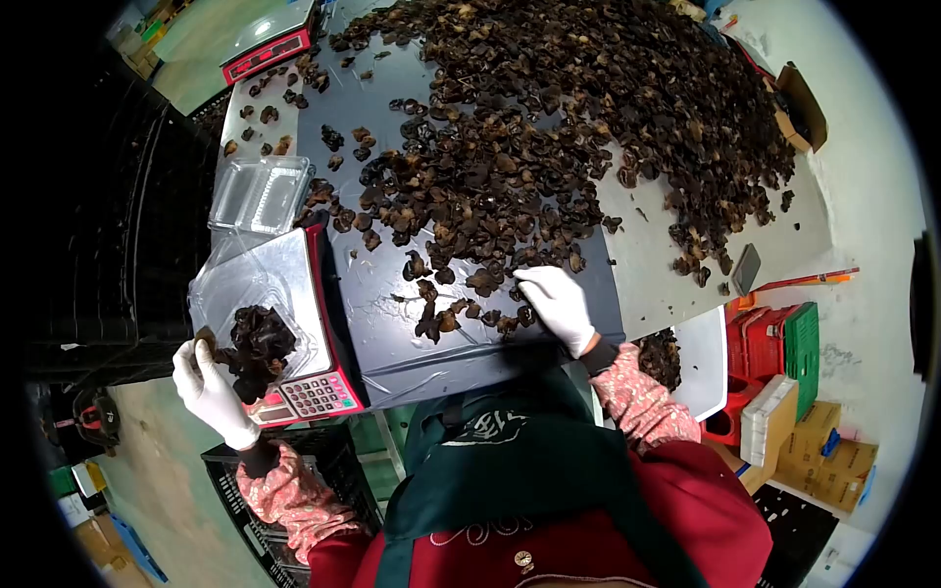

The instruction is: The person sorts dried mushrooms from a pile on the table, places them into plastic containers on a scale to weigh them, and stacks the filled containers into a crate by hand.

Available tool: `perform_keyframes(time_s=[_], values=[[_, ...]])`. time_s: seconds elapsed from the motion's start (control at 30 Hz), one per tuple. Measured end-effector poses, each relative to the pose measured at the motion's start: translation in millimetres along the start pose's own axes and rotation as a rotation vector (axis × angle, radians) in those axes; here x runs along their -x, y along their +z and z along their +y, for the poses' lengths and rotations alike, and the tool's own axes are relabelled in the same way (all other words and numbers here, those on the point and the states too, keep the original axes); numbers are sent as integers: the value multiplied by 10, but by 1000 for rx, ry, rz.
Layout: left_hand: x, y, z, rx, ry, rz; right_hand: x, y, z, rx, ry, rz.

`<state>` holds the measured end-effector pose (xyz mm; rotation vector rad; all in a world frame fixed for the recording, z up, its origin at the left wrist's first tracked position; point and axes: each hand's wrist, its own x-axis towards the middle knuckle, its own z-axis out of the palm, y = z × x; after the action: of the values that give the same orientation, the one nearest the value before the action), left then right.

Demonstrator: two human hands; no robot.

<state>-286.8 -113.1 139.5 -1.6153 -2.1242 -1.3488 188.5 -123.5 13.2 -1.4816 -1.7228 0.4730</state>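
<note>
My left hand [212,394], in a white glove, is at the left edge of a red digital scale [319,294]. Its fingers are closed on a brownish wood ear mushroom [205,338]. Beside them a dark heap of wood ear mushrooms [263,338] lies in a clear plastic tray [221,289] on the scale's metal plate. My right hand [557,306], gloved too, reaches over the table with its fingers stretched out. Their tips meet the near edge of the loose mushrooms [490,206]; its thumb is mostly hidden.
Empty clear trays [260,194] sit behind the scale. A second scale [270,44] stands at the far left. Mushrooms cover much of the grey table [392,358]. A white tub [701,358] holding mushrooms is on my right, near red and green crates [802,358] and cardboard boxes [828,456].
</note>
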Motion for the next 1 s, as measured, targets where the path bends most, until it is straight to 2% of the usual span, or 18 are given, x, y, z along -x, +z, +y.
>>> perform_keyframes(time_s=[0.03,0.1,0.17,0.23,0.3,0.37,0.4,0.5,0.53,0.57,0.63,0.67,0.7,0.73,0.77,0.83,0.9,1.0], values=[[65,75,221,272,-167,-17,-33,96,-18,43,-46,-68],[228,203,579,182,-10,-181,-150,293,-121,182,-209,-113],[586,488,1039,436,-205,-382,-240,465,-236,352,-109,-303],[990,904,1103,395,31,-445,-218,650,-52,367,-145,-286],[1213,1074,1549,804,-524,-678,-231,669,10,341,-159,-326],[1374,1207,2072,950,-566,-805,-222,507,-185,227,-66,-262],[1482,1258,2350,920,-438,-888,-177,483,-197,229,-66,-262],[2091,1496,3007,778,498,-895,-78,477,-245,-115,239,-39],[2157,1360,3254,1203,207,-1194,-62,433,-223,-307,388,-33],[2263,1347,3297,1463,115,-1193,-47,349,-170,-498,538,-30],[2137,1359,3040,1240,248,-1250,-47,149,-43,-543,772,-26],[2075,1491,2717,1064,614,-940,-22,28,111,-245,248,56],[1911,1444,2541,963,403,-832,36,-54,175,-405,223,79],[1747,1417,2272,640,446,-653,90,-135,242,-565,197,98],[1721,1441,1880,546,176,-646,152,-204,206,-1176,674,45],[1674,1413,1317,302,-73,-686,143,-257,162,-1192,672,17],[1771,1419,981,133,84,-734,98,-214,14,-1162,784,-44],[1891,1476,924,94,70,-789,-63,48,-230,-902,726,-267]])
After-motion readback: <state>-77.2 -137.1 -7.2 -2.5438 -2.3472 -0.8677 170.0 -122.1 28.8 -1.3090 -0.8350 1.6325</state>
